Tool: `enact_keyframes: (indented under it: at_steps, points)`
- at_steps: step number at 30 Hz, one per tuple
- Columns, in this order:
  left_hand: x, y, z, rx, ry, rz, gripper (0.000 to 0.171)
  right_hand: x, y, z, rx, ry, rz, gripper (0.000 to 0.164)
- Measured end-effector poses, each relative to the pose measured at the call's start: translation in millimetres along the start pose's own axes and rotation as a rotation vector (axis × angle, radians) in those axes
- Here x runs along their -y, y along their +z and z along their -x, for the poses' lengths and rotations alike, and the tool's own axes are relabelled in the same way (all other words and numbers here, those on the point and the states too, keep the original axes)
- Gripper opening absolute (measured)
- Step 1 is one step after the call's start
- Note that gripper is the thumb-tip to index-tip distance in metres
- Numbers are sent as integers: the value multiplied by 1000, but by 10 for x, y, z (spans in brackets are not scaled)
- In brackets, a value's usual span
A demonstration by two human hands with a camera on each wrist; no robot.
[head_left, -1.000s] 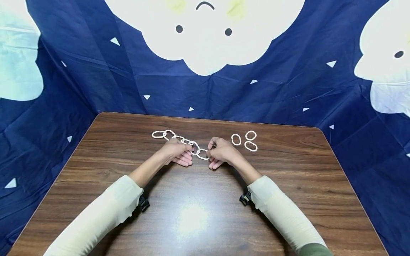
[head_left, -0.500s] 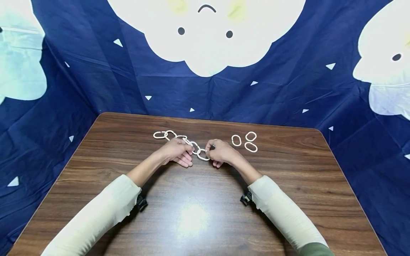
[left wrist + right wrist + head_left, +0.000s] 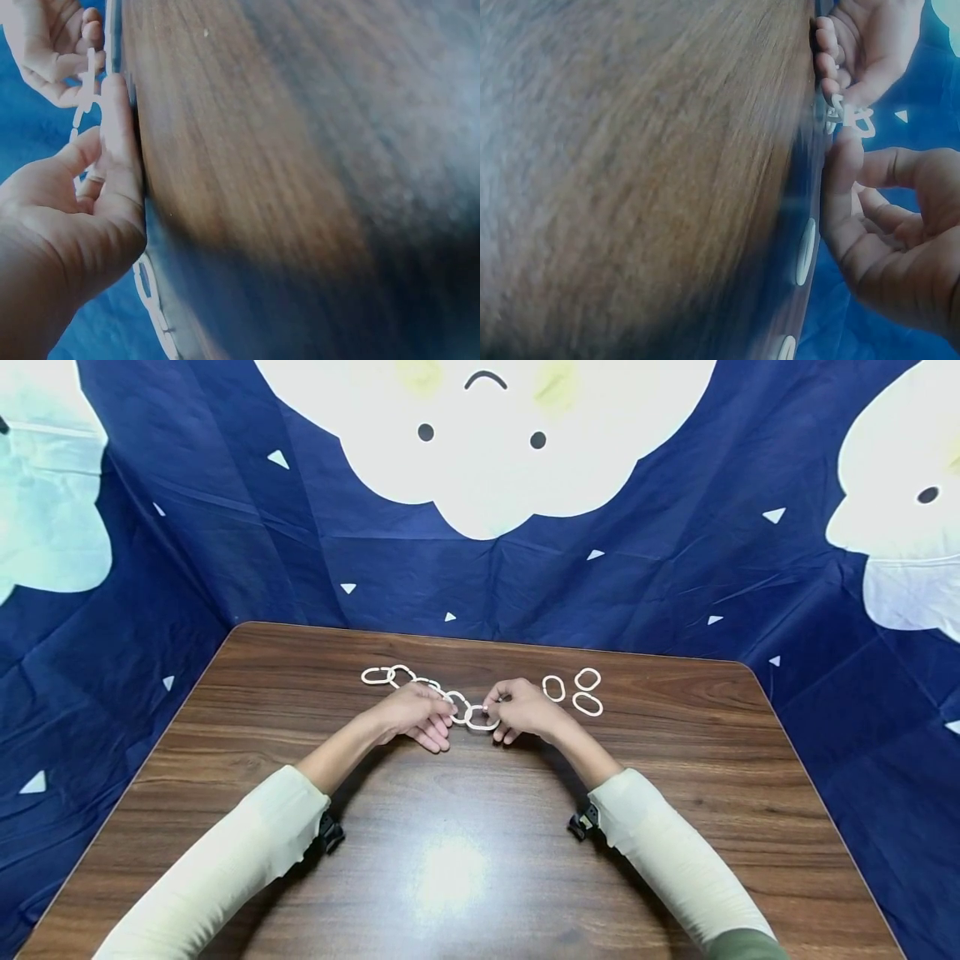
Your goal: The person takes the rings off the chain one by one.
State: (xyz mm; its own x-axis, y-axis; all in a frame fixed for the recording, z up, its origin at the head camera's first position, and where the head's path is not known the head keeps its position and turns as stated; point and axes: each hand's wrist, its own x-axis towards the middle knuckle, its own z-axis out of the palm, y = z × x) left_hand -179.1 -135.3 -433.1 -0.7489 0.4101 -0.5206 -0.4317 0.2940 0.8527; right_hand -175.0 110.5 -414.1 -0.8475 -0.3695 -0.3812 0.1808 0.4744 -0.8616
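Observation:
A chain of several white plastic oval links (image 3: pixel 375 683) runs across the far part of the table, its left end lying on the wood. My left hand (image 3: pixel 416 714) pinches a link near the chain's right end between thumb and fingers, hiding part of the chain beneath it. The end link (image 3: pixel 480 728) is pinched by the thumb and forefinger of my right hand (image 3: pixel 522 708). In the left wrist view, the links (image 3: pixel 91 71) stretch between the two hands, close over the tabletop. The right wrist view shows the right fingertips at a link (image 3: pixel 862 124).
Three loose white links lie right of my right hand: one on the left (image 3: pixel 544 689), one behind (image 3: pixel 577 679), one in front (image 3: pixel 588 714). The brown wooden table (image 3: pixel 450 793) ends at a blue curtain (image 3: pixel 420 568) with white cloud figures.
My right hand has shifted slightly right and away from me, and the end link has turned flatter with it. The left hand stays nearly still on the chain.

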Motion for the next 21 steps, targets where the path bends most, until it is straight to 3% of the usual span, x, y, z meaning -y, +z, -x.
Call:
enact_keyframes:
  at_steps: [8, 21]
  points:
    - [20, -4, -39, 14, 2, -42, 22, -21, -9, -43, 64, 32, -184, 28]
    - [15, 18, -32, -6, -6, -71, 22, -19, 12, -102, 160, 119, -362, 29]
